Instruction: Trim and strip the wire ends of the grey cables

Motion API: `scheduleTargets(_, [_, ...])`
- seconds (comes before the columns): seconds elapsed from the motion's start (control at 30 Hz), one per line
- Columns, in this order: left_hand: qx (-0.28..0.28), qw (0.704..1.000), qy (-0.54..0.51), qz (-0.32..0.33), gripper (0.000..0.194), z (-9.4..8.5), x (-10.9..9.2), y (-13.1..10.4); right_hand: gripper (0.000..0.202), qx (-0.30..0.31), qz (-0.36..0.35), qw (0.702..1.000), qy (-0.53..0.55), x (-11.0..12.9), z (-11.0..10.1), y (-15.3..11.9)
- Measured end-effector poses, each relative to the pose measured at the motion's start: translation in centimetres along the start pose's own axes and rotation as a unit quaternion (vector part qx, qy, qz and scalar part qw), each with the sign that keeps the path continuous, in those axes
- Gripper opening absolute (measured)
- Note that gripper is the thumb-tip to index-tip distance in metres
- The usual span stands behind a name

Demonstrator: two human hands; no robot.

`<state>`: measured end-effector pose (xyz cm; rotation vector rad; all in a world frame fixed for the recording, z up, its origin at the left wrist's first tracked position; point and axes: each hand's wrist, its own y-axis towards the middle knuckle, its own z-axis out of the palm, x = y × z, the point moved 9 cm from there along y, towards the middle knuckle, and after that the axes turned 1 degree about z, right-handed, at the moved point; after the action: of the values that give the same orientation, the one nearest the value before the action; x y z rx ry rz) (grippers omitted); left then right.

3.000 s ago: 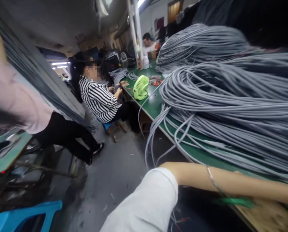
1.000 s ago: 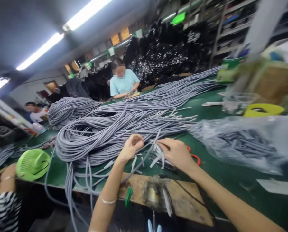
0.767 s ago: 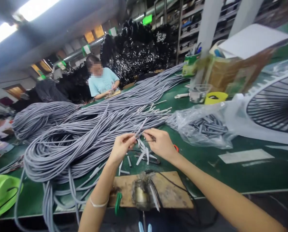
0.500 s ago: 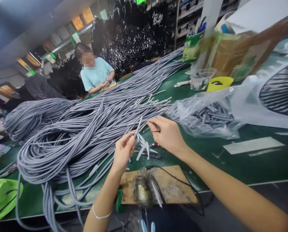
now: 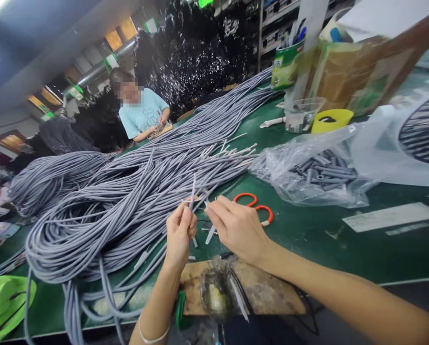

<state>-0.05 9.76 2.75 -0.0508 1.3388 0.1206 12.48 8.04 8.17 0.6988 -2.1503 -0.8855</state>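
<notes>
My left hand (image 5: 180, 229) is closed in a pinch around a thin grey cable end, and its pale tip (image 5: 194, 184) points up above the fingers. Close on its right is my right hand (image 5: 236, 229), fingers pressed together. Whatever those fingers may hold is hidden. Below and between the hands lie pale cut strips (image 5: 210, 235), partly covered by the right hand. Scissors with orange handles (image 5: 264, 214) rest on the table behind the right hand, their blades mostly out of sight.
Long bundles of grey cable (image 5: 92, 215) spread across the left. A plastic bag of short grey tubes (image 5: 318, 175) lies right, beside a white fan (image 5: 387, 143). A wooden board (image 5: 272, 292) with a small device sits at the front edge. A person (image 5: 144, 112) works across the table.
My right hand has moved down and toward the left hand, uncovering the orange scissor handles and covering most of the pale strips. The cable tip now stands more upright.
</notes>
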Motion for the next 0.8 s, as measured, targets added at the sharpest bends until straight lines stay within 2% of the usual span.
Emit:
scheduleTargets(0.1, [0.007,1.000,0.008,0.008,0.042,0.1,0.1,-0.2,0.040,0.027,0.013,0.999,0.024,-0.4,0.9,-0.1])
scheduleTargets(0.5, [0.025,0.999,0.029,0.033,0.033,0.2,-0.1,-0.5,0.036,0.031,0.020,0.998,0.045,-0.7,0.4,0.1])
scheduleTargets(0.67, [0.049,0.997,0.052,0.042,0.033,0.9,0.1,-0.5,0.032,0.028,0.023,0.997,0.065,-0.8,0.6,0.1])
scheduleTargets(0.8, [0.054,0.996,0.057,0.044,0.033,0.9,0.4,-0.4,0.030,0.046,0.044,0.994,0.085,-1.2,0.9,0.1])
